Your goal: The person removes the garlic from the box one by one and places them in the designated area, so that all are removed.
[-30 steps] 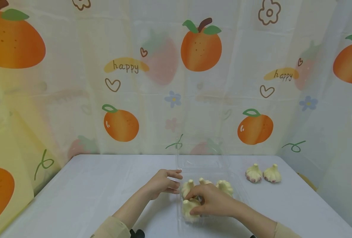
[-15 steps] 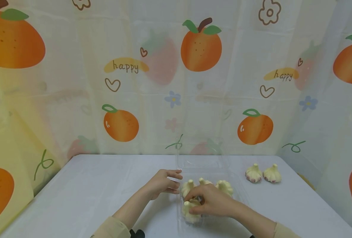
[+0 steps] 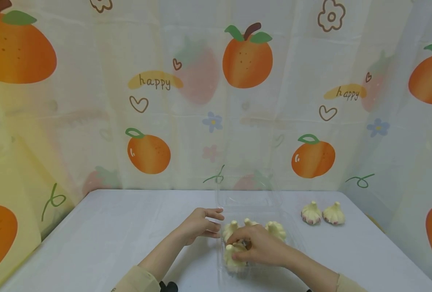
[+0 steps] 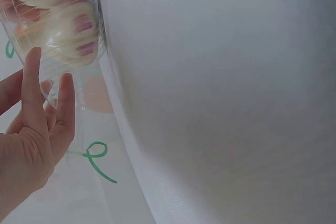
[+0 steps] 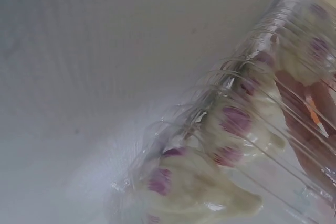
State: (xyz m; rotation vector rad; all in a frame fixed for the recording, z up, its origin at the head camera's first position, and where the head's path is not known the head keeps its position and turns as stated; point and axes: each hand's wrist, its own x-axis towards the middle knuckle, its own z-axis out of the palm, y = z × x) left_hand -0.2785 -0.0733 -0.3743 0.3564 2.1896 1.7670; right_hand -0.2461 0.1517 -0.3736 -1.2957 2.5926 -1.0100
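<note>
A clear plastic box (image 3: 289,227) with its lid raised at the back holds several pale garlic bulbs (image 3: 275,230). At its near left corner the right hand (image 3: 261,245) reaches in, thumb and fingers round the front garlic bulb (image 3: 233,261). The left hand (image 3: 199,225) has its fingers spread against the box's left wall. In the left wrist view, the left hand (image 4: 37,129) has extended fingers beside the box, and a bulb with purple patches (image 4: 71,32) shows through the wall. In the right wrist view, bulbs (image 5: 194,187) show through the ribbed plastic; fingers (image 5: 299,124) are partly hidden behind it.
Two more garlic bulbs (image 3: 311,213) stand side by side on the white table (image 3: 121,227), to the right of the box. A curtain printed with oranges hangs behind the table. A small black object (image 3: 169,286) lies by the left sleeve.
The front bulb in the right hand has shifted and tilted slightly within the box. Both hands keep nearly the same place.
</note>
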